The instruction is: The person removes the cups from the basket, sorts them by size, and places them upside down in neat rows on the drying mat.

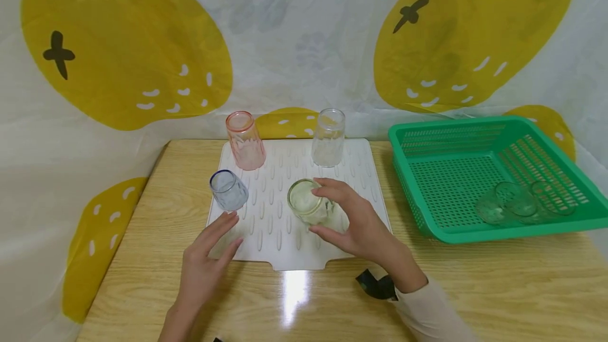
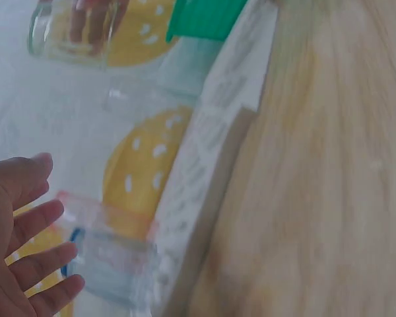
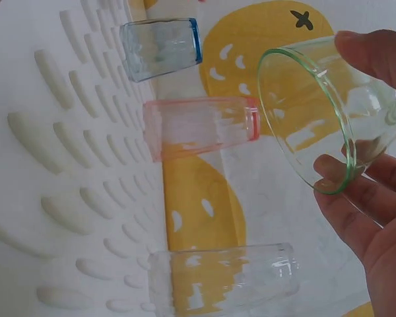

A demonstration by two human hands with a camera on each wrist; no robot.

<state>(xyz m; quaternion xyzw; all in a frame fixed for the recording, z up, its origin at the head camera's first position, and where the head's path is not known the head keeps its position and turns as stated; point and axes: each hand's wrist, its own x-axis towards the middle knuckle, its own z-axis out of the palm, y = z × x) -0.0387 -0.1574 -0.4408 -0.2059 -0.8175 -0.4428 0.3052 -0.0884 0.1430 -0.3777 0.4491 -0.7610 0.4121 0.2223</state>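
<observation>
Wood-grain table (image 1: 142, 247); near, left hand (image 1: 204, 263), fingers loosely spread and nothing in it, beside blue-rimmed tumbler (image 1: 229, 192); green-tinted glass (image 1: 304, 199) in curled grip of right hand (image 1: 361, 223), above white draining mat (image 1: 280, 226); farther, pink tumbler (image 1: 246, 144), clear tumbler (image 1: 329, 144).

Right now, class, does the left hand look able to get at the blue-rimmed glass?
Probably yes: the left hand holds nothing, its fingers are apart and near the blue-rimmed glass, and no other thing shows between hand and glass.
</observation>
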